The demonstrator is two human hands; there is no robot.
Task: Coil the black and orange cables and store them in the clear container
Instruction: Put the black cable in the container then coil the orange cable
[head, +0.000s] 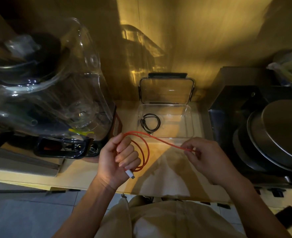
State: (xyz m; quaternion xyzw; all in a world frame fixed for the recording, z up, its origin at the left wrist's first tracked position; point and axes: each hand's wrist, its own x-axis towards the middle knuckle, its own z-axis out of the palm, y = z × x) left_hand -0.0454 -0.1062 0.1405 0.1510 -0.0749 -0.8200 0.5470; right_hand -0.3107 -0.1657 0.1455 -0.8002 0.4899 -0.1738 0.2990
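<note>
My left hand (118, 158) is closed around several loops of the orange cable (147, 151), whose white plug sticks out below my fingers. A straight stretch of that cable runs right to my right hand (204, 156), which pinches its far end. Just beyond my hands stands the clear container (189, 121), open on the counter. The black cable (150, 122) lies coiled in its left part. The container's lid (166, 91) stands upright against the back wall.
A large clear blender jar on a dark base (56, 93) fills the left side. Stacked metal pans and lids (277, 133) sit on the right. The counter's front edge (83, 185) runs below my wrists.
</note>
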